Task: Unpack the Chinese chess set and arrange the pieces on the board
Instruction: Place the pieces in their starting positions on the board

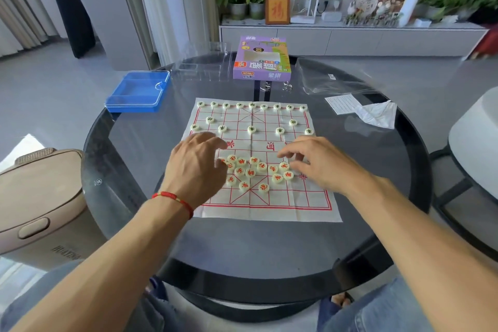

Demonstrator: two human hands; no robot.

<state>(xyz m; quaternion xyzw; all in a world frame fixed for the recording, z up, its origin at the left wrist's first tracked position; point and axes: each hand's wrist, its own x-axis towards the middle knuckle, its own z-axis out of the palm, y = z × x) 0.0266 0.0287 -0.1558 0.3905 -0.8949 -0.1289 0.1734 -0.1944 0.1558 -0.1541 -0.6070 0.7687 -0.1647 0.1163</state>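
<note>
A white cloth chess board with red lines lies on the round glass table. Green-marked pieces stand arranged in rows on the board's far half. Red-marked pieces lie in a loose heap on the near half. My left hand, with a red string at the wrist, hovers over the heap's left edge, fingers loosely curled. My right hand reaches into the heap's right side, its fingertips on a red piece; whether it pinches the piece is unclear.
A purple game box stands at the table's far side, with a blue plastic case and a clear tray to its left. A plastic bag, a paper slip and a tissue lie right. A beige appliance stands left.
</note>
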